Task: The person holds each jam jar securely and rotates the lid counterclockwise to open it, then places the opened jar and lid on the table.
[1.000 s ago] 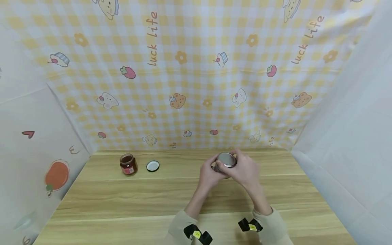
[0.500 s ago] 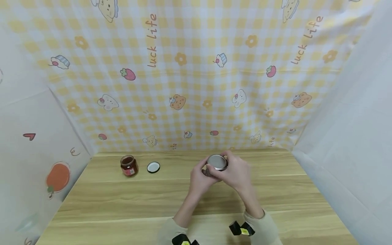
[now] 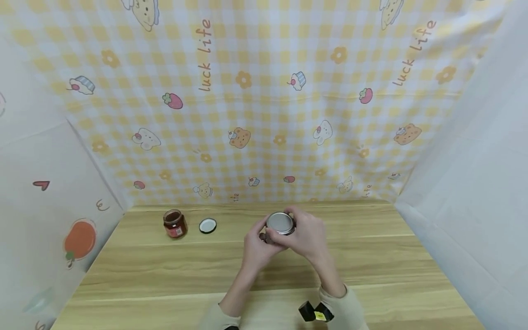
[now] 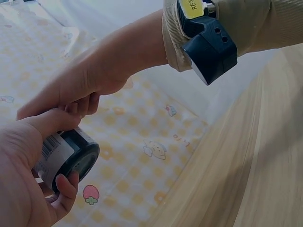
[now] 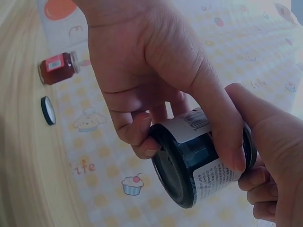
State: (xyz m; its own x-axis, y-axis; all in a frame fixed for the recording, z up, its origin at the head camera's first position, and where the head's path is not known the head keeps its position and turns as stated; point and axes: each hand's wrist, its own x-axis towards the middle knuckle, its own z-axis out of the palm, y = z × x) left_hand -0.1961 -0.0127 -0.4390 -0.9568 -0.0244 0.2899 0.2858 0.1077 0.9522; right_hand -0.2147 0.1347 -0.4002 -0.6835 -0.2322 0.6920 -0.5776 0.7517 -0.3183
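Between the two hands is a dark glass jar (image 5: 215, 177) with a white printed label and barcode, its silver lid (image 3: 280, 222) facing up toward the head camera. My left hand (image 3: 256, 251) grips the jar body, with fingers near its base in the left wrist view. My right hand (image 3: 308, 234) holds the lid end, thumb and fingers curled round its edge. In the right wrist view, the left hand (image 5: 156, 71) comes from above and the right hand (image 5: 279, 151) from the right. The jar's base (image 4: 85, 163) shows in the left wrist view.
An uncapped jar (image 3: 175, 224) of dark red contents stands at the back left of the wooden table (image 3: 198, 275). Beside it, a lid (image 3: 207, 225) lies with its white inside up. A yellow checked cloth (image 3: 264, 114) hangs behind the table.
Both hands have moved left together, carrying the jar with them. The uncapped jar and the loose lid have stayed in place.
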